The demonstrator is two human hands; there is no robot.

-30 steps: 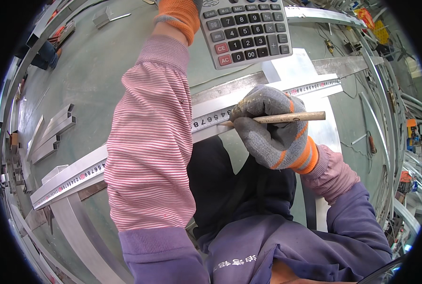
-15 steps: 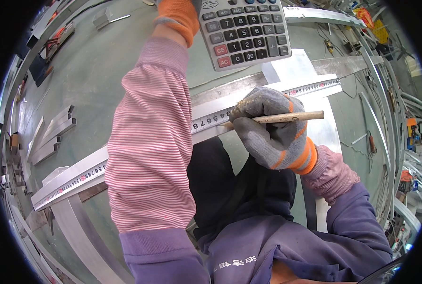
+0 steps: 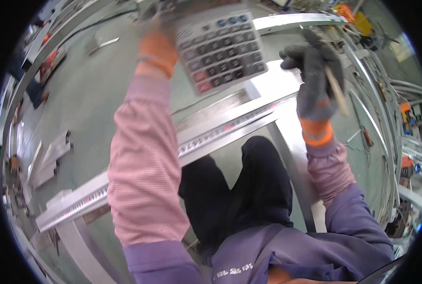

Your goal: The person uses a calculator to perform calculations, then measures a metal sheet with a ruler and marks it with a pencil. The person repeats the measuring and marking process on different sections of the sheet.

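Observation:
My left hand (image 3: 158,43), in a grey and orange glove, grips the left side of a grey calculator (image 3: 227,59) with dark keys and two red ones. Both are smeared by motion. On the right, my gloved right hand (image 3: 318,71) is raised off the work, its fingers pointing up and toward the calculator. A light wooden pencil (image 3: 336,90) is held in it, slanting along the outer side of the hand. Below the hands a silver metal bar (image 3: 256,124) runs slantwise, and a measuring tape (image 3: 211,137) with red marks lies along it.
Crosswise metal profiles (image 3: 85,248) support the bar at left, with another (image 3: 291,165) beside my right knee. Short metal offcuts (image 3: 50,154) lie on the green floor at left. A screwdriver-like tool (image 3: 366,136) and cables lie at right. A person's hand (image 3: 44,97) shows at far left.
My right hand has lifted up and right, away from the tape, with the pencil turning from level to steep. The calculator has moved down and left and tilted, still in my left hand.

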